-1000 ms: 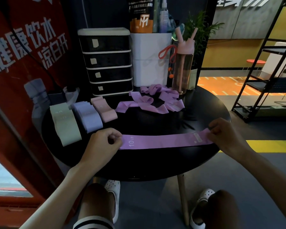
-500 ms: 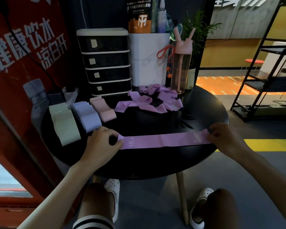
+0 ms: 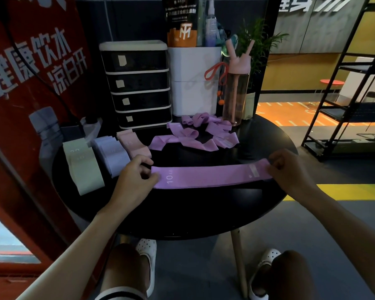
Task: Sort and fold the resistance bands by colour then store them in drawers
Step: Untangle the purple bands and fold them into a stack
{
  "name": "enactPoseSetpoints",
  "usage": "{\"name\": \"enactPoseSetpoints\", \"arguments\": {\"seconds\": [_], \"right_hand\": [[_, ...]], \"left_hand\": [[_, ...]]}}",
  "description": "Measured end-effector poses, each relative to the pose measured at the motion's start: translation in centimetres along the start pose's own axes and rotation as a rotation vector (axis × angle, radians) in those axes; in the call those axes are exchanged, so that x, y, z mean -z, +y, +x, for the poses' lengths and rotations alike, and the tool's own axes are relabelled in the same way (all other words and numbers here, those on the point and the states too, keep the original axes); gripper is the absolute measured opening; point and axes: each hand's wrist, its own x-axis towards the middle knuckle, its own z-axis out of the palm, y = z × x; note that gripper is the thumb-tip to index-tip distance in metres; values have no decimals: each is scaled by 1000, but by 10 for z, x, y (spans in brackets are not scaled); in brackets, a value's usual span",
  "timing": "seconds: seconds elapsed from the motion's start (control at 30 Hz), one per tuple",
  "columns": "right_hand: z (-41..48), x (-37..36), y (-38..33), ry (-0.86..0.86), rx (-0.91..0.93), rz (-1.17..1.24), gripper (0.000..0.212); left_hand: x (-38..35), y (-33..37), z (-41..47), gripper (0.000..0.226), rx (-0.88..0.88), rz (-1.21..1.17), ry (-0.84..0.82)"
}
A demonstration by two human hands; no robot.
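Got the long purple fabric resistance band point(image 3: 208, 178) laid flat along the near side of the round black table point(image 3: 204, 217). Pinching one end in the curled left hand point(image 3: 134, 182), the other in the right hand point(image 3: 290, 171).

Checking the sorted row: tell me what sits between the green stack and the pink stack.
A stack of folded pale lilac bands lies between the green stack and the pink stack, as the head view shows.

The purple band point(image 3: 208, 177) has a white "10" near its left end. The big red banner point(image 3: 30, 118) on the left says "健康饮水 凉白开" in white. The far black and orange pouch point(image 3: 182, 37) shows a white mark like "TM"; its small words are too tiny to read.
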Motion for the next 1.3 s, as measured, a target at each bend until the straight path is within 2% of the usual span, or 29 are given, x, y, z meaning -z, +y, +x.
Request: {"name": "enactPoseSetpoints", "arguments": {"seconds": [0.13,0.3,0.47,0.6,0.73,0.87,0.97,1.17,1.3], "right_hand": [[1,-6,4,-101,-43,-144,15],[-2,-5,-12,16,51,-386,21],[-2,-26,-44,-72,247,-243,19],[17,-55,-66,-175,220,-89,11],[39,-82,-76,-148,242,-37,13],[56,-106,-77,-136,287,-58,30],[67,-121,-79,-97,252,-53,36],[84,-133,-88,-34,148,-62,24],[76,-121,-94,-53,163,114,27]], "left_hand": [[-7,-8,2,25,-118,231,-81],[-9,-12,3,25,-219,297,-67],[-24,9,7,20,-423,455,-37],[-47,29,14,15,-494,563,-136],[-59,21,12,15,-450,532,-149],[-60,16,15,17,-468,506,-135],[-62,12,17,17,-474,485,-137],[-63,11,17,16,-485,462,-122],[-61,12,17,16,-479,463,-142]]}}
